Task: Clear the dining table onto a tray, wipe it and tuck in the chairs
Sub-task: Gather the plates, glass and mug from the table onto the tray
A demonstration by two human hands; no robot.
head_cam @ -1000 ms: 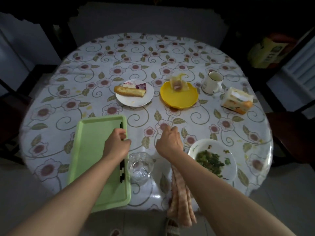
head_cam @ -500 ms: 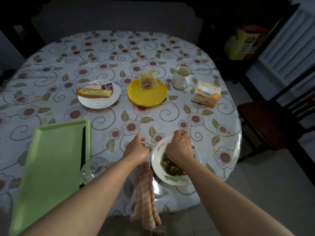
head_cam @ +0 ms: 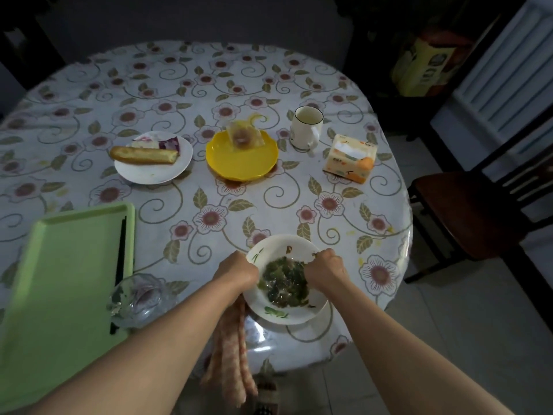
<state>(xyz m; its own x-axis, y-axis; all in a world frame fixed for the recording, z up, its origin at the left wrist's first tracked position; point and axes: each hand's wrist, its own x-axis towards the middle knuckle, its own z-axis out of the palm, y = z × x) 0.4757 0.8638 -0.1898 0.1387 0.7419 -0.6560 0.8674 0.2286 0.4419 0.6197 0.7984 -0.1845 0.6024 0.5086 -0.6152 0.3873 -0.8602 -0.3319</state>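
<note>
A round table (head_cam: 191, 85) under a glossy flowered cloth fills the view in a dim room with a pale tiled floor. At the table's 3 o'clock a dark wooden chair (head_cam: 466, 211) stands pulled out; past 1 o'clock a yellow box (head_cam: 425, 67) sits in shadow. At 6 o'clock both hands clamp the bowl of greens (head_cam: 284, 283): the left hand (head_cam: 238, 272) on its 9 o'clock rim, the right hand (head_cam: 324, 269) at 2 o'clock. The green tray (head_cam: 59, 283) lies at 8 o'clock with dark chopsticks (head_cam: 119, 265) along its right edge and a glass bowl (head_cam: 139, 299) touching that edge. Toward the centre sit a white plate (head_cam: 155, 172) with bread and a yellow plate (head_cam: 242, 163) holding a wrapped item, too blurred to name. At 2 o'clock stand a mug (head_cam: 306, 127) and a tissue pack (head_cam: 350, 158). A striped cloth (head_cam: 233, 354) hangs over the near edge, its top hidden under the left wrist. The tray's near corner is cut off behind the left forearm.
</note>
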